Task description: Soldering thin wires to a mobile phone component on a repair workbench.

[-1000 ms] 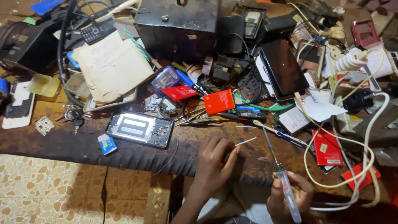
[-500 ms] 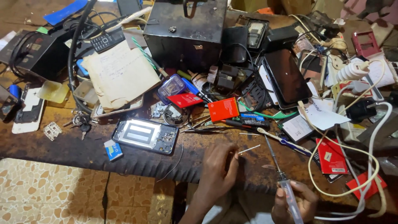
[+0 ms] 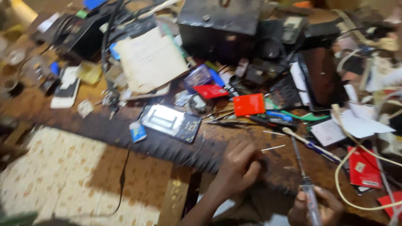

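Head view, single frame. Lighting: warm, dim to moderate, uneven; brightest toward the upper left and on the pale sheet of paper [image 3: 148, 60]. Glare: white reflection on the face of the opened phone [image 3: 169, 121]; lesser sheen on the dark metal box [image 3: 220, 19]. Shadows: soft and deep under the edge of the workbench [image 3: 125, 129] and between the piled items; patterned floor [image 3: 54, 175] lit in patches. Blur: strong motion smear across the whole frame, worst at the right and upper edges, where cables and small parts lose their outlines. Both hands at bottom are soft-edged. Colour: reddish-brown cast, reds saturated.
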